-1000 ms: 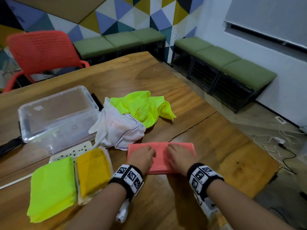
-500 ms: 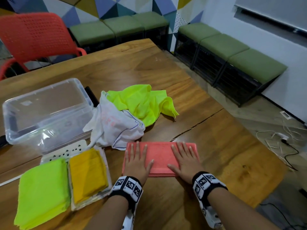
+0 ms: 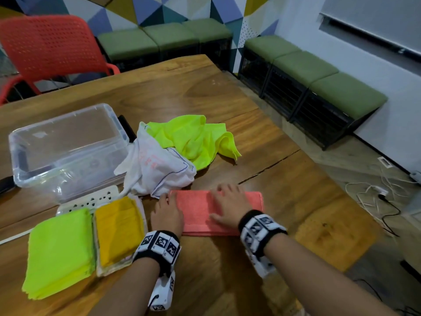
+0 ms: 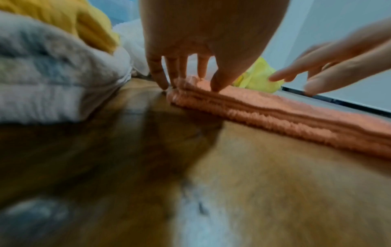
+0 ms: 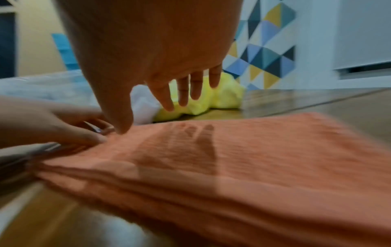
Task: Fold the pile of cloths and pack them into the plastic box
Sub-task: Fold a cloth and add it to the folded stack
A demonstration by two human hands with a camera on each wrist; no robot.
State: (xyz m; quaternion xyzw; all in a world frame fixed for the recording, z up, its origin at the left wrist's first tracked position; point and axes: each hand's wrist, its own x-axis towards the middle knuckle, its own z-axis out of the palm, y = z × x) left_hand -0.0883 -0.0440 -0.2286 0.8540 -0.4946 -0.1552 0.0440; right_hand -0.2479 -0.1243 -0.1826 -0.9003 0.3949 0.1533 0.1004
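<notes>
A folded coral cloth (image 3: 196, 213) lies on the wooden table (image 3: 284, 197) in front of me. My left hand (image 3: 167, 201) is at its left end; in the left wrist view its straight fingers (image 4: 160, 75) touch that end and the thumb rests on top of the coral cloth (image 4: 275, 113). My right hand (image 3: 227, 197) is spread over the middle of the coral cloth (image 5: 253, 158), just above it, casting a shadow. The clear plastic box (image 3: 68, 147) stands at the left with nothing visible inside. A crumpled white cloth (image 3: 157, 169) and a neon yellow cloth (image 3: 196, 137) lie beside it.
A folded neon green cloth (image 3: 59, 252) and a folded yellow cloth (image 3: 118, 229) on a white one sit near the left front. A white power strip (image 3: 88, 199) lies by the box. A red chair (image 3: 52, 46) stands behind the table. The table edge runs along the right.
Both hands slid left over the coral cloth. The left hand went from lying flat on it to its left end, and the right hand moved to the middle.
</notes>
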